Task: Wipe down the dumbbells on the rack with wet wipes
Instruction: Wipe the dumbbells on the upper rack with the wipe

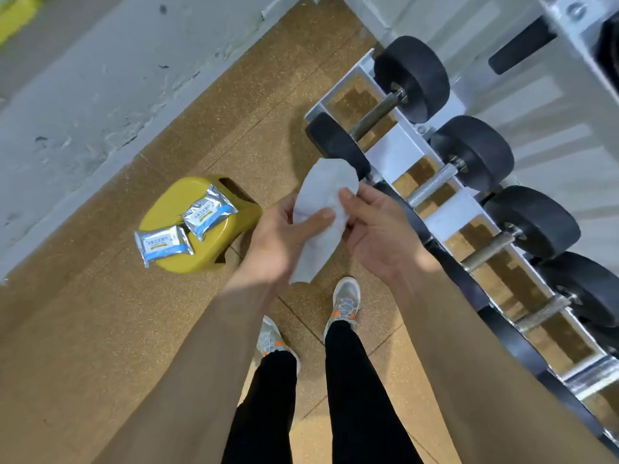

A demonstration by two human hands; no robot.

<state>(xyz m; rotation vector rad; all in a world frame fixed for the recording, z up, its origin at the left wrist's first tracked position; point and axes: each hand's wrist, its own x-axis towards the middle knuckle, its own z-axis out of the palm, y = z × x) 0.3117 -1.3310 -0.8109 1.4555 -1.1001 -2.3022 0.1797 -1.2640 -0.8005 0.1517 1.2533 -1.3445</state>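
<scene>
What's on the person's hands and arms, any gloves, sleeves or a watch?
Nothing visible. The left hand and right hand are bare, with no gloves, rings or watch, and both forearms are uncovered down to the frame's edge, no sleeve in view.

Wipe: white wet wipe (321, 209), partly unfolded, pinched between both hands.
Left hand (278, 242): thumb pressed on the wipe's front, fingers behind it.
Right hand (378, 236): thumb on the wipe's right edge, fingers curled behind.
Stool (214, 249): yellow, left of the hands; one foil packet (210, 209) near its far edge, a second packet (163, 244) overhanging its left edge.
Rack (398, 142): white, right of the hands; black dumbbells (412, 78) lie side by side across it.
Shoes (345, 296): grey, on the speckled floor (100, 329).
</scene>
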